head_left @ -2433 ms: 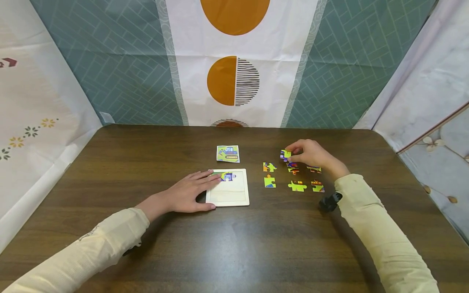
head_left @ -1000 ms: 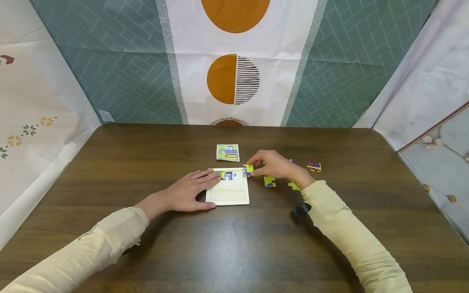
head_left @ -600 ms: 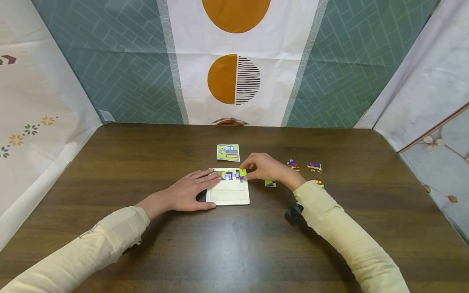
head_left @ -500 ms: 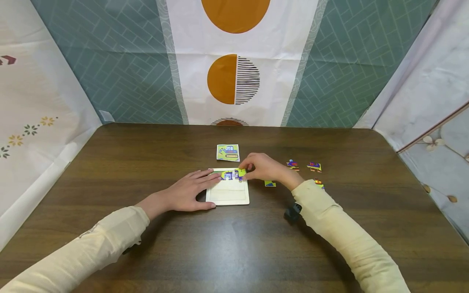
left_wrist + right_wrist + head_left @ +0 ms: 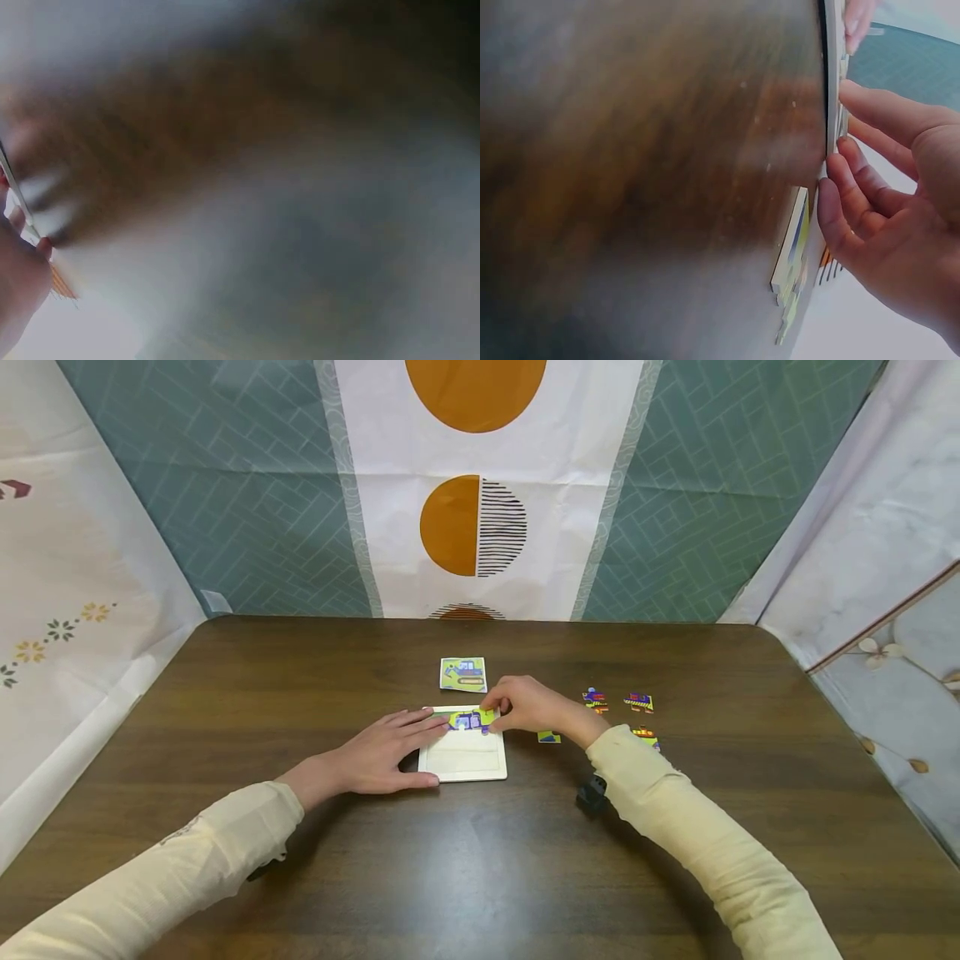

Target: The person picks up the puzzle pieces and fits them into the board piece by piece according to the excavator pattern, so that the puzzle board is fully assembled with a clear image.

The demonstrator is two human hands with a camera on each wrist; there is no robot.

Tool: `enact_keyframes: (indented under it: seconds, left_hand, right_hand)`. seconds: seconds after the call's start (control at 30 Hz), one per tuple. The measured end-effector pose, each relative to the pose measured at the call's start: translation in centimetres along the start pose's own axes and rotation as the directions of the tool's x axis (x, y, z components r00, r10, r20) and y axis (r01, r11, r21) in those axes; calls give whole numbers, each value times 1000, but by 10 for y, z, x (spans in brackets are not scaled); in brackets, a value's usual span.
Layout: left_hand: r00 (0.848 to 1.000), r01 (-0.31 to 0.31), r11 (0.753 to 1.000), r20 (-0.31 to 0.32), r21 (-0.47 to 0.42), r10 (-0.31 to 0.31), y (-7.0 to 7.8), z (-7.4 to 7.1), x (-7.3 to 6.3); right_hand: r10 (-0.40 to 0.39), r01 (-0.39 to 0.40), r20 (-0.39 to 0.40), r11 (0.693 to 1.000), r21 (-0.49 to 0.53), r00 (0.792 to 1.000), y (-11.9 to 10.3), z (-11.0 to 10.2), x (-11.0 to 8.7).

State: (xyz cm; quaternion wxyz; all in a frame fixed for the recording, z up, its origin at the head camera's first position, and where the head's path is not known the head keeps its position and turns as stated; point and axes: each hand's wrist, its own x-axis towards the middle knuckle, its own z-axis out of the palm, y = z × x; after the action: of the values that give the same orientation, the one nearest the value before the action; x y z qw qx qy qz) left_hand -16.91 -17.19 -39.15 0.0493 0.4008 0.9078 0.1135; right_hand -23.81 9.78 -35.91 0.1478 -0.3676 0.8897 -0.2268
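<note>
A white puzzle tray (image 5: 465, 768) lies flat on the table. My left hand (image 5: 382, 753) rests on its left side, fingers spread and nearly straight, the thumb by the near left corner. My right hand (image 5: 528, 703) pinches a yellow-green and purple puzzle piece (image 5: 487, 718) between thumb and fingers at the tray's upper right corner. That piece adjoins the puzzle pieces (image 5: 463, 722) lying along the tray's top row, partly hidden by the left fingers. In the right wrist view, my right hand (image 5: 900, 187) reaches to the tray edge; the pinched piece is hard to make out there.
A picture card (image 5: 462, 674) of a blue excavator lies behind the tray. Loose puzzle pieces lie to the right, among them a purple-red piece (image 5: 639, 702), an orange-yellow piece (image 5: 645, 737) and a partly hidden green-blue piece (image 5: 550, 737). The right forearm covers others.
My right hand has taken a puzzle piece from the loose ones at the right, carried it left to the tray and brought it against the top-row pieces. The left hand has stayed on the tray.
</note>
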Motion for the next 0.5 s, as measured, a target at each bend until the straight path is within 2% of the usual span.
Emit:
enact_keyframes:
  seconds: [0.13,0.27,0.37,0.5]
  left_hand:
    - [999,-19,999,-34,50,20,2,-4,5]
    - [997,-44,993,-60,107,51,8,-8,18]
    - [996,-74,992,-39,98,78,13,-8,26]
    - [990,-138,987,15,88,137,16,-3,30]
  right_hand:
    - [11,-11,6,1000,-9,1000,-1,0,2]
    - [19,-19,7,1000,-11,1000,-1,-1,2]
    - [17,-17,9,1000,-9,1000,-1,0,3]
    - [15,-15,15,1000,-5,1000,-3,1,4]
